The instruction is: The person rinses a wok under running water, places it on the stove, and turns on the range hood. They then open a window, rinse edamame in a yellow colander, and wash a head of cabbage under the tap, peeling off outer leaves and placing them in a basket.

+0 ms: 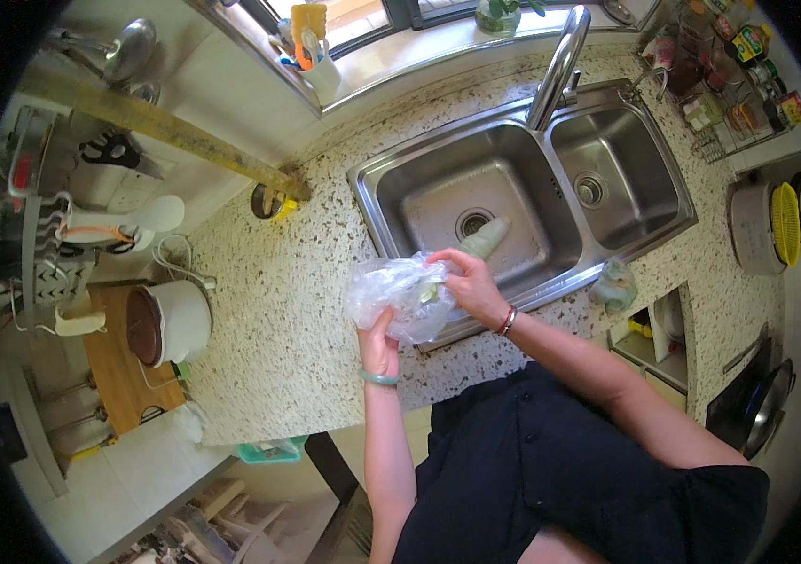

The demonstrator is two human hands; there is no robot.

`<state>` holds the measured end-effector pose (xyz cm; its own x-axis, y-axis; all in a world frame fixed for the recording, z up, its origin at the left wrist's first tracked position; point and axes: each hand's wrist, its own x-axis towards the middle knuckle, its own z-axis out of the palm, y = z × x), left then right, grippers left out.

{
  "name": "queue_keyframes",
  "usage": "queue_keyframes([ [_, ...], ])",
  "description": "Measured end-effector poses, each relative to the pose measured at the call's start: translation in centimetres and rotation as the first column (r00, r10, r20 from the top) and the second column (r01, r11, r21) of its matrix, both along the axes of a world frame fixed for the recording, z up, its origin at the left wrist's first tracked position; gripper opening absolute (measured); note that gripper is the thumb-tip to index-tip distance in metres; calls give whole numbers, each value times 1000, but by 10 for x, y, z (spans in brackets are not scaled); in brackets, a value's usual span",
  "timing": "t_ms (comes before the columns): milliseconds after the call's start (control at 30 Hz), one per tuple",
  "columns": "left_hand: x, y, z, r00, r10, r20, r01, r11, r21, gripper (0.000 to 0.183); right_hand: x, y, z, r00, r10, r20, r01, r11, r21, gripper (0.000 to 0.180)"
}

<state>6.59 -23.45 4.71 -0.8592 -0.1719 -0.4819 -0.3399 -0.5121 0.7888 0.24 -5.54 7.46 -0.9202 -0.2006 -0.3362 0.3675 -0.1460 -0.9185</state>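
A clear plastic bag with something pale green inside is held between both hands at the near left edge of the sink. My left hand grips its lower side with the thumb on top. The fingers of my right hand pinch the bag's right side. Just beyond my right hand, a long pale green vegetable lies in the large basin of the stainless steel sink, beside the drain. What exactly the bag holds cannot be told.
A knotted plastic bag sits on the speckled counter right of the sink. The faucet rises behind the basins. At left stand a white pot-like appliance and a wooden board. A yellowish pole slants down onto the counter.
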Motion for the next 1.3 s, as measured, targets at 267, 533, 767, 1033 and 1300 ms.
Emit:
queue_keyframes([
  [267,39,2,53,929,231,-289,-147,948,284,62,32,-29,-14,807,85,-584,127,941,312,27],
  [533,93,-60,37,926,367,-92,-360,929,84,50,82,-127,25,896,425,-129,-433,900,-45,45],
  [767,170,-161,15,776,609,-164,-630,746,-215,36,137,-225,33,833,508,-218,-490,861,133,43],
  [1033,289,-303,-1,497,863,-90,-843,505,183,42,250,-407,-1,384,840,-384,-785,516,344,40],
  [1300,371,-408,-39,508,860,50,-800,450,398,66,320,-534,-84,205,969,-136,-883,243,402,34],
])
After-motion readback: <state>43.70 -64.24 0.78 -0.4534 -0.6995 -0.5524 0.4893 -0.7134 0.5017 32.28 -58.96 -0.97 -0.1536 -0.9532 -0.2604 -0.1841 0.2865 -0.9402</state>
